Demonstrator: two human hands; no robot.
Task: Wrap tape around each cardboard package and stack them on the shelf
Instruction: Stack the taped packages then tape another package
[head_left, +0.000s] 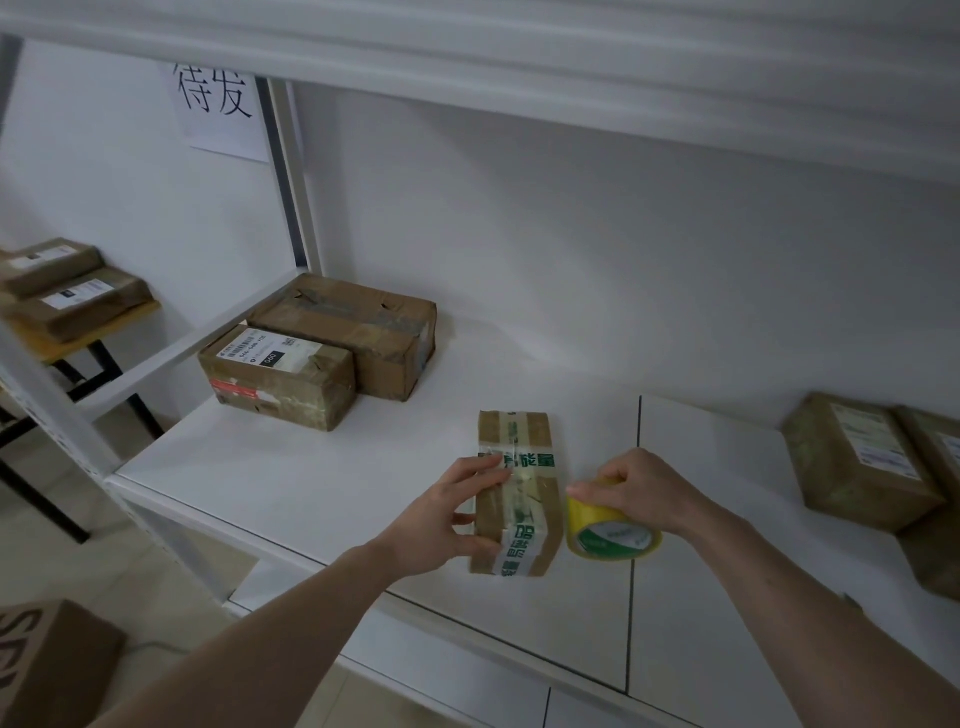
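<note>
A small cardboard package (524, 499) with green-printed tape across it lies near the front of the white shelf (291, 483). My left hand (447, 514) grips its left side, fingers on top and thumb at the near end. Just right of the package, my right hand (641, 493) holds a yellow tape roll (610, 530) from above, the roll resting on the shelf. Two taped packages sit at the back left: a labelled one (278, 376) and a larger one (353, 332) behind it.
More cardboard packages (857, 462) sit at the shelf's right end. A white upright post (296, 176) and a paper sign (218, 109) stand at the back left. Beyond the shelf, a small table (78, 332) carries further parcels. A box (47, 660) stands on the floor at lower left.
</note>
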